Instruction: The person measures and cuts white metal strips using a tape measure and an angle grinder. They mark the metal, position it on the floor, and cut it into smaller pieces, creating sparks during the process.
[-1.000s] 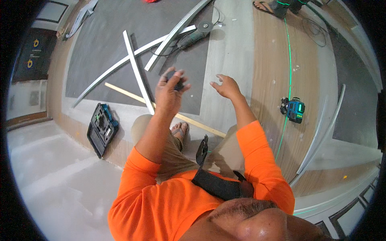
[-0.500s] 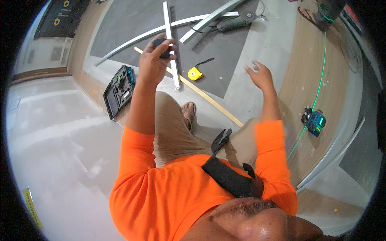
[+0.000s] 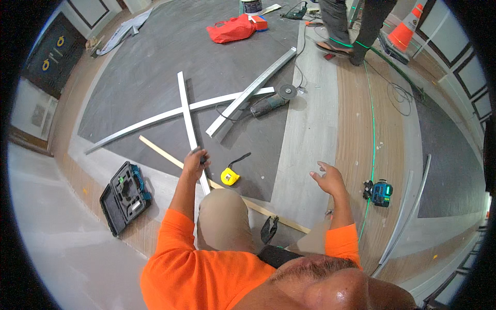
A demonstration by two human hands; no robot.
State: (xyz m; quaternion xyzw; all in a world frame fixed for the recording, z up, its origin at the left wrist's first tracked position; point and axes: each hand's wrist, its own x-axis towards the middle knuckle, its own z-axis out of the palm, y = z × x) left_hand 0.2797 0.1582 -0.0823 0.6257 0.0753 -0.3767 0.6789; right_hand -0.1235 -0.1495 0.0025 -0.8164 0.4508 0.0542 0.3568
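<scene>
Fingers of the left hand (image 3: 195, 163) clench a flat white metal strip (image 3: 188, 111); right hand (image 3: 327, 179) spread, empty.

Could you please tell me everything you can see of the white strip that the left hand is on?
The white strip is a long, thin, flat, straight bar, white-painted by the look of it. It lies on the dark grey floor panel, pointing away from the person. It crosses a longer, slightly curved white strip, making an X. Its near end runs under the left hand, which grips it, and ends beside the bent knee.
</scene>
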